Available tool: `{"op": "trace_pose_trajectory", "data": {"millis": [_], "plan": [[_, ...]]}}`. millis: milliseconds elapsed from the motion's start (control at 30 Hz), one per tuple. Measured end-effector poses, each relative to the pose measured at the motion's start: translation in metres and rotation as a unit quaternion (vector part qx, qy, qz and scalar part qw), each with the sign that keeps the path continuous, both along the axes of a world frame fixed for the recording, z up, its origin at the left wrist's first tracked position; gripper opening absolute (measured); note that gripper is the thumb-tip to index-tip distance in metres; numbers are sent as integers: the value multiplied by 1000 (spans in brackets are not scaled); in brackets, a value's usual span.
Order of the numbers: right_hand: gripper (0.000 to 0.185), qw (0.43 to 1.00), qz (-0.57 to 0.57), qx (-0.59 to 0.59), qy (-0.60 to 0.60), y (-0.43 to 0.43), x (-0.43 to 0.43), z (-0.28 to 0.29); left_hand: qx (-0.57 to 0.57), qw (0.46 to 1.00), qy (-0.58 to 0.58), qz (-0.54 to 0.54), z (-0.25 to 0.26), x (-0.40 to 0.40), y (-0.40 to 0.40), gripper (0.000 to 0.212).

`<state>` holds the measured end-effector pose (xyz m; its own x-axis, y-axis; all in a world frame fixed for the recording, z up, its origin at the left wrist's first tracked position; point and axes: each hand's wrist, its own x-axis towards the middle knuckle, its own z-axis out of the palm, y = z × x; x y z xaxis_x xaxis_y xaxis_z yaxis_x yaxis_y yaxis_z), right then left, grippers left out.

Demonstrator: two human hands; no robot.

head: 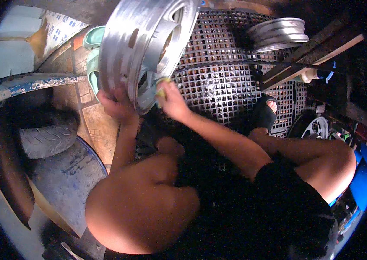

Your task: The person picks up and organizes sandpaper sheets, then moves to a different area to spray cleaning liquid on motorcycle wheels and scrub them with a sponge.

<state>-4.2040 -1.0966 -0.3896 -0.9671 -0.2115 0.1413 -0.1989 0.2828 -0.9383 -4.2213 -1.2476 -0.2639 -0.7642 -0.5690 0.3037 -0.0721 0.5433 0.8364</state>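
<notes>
A silver metal wheel rim (121,42) stands tilted at the top centre, its barrel towards the left and its spoked face towards the right. My left hand (115,102) grips the rim's lower left edge, the fingers partly hidden. In my right hand (173,102) is a yellow-green scrubbing pad (162,87), pressed near the lower spokes; hand and pad are slightly blurred.
Black plastic grating (216,84) covers the floor, with a second metal rim (281,32) farther off. Green clogs (94,37) sit beyond the held rim. At left are a tyre (48,136) and a drum (69,182); at right, a slanting wooden bar (326,57).
</notes>
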Motion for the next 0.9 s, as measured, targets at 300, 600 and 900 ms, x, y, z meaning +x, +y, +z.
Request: {"op": "trace_pose_trajectory", "data": {"millis": [300,600,900], "plan": [[53,994,100,-49,-8,5,10,93,85,975,169,-114,10,22,-13,56],[56,991,-86,84,-63,25,-35,-6,26,998,35,-52,42,33,18,42],[67,896,311,212,-237,74,-62,78,155,987,1,-47,63,19,32,24]]}}
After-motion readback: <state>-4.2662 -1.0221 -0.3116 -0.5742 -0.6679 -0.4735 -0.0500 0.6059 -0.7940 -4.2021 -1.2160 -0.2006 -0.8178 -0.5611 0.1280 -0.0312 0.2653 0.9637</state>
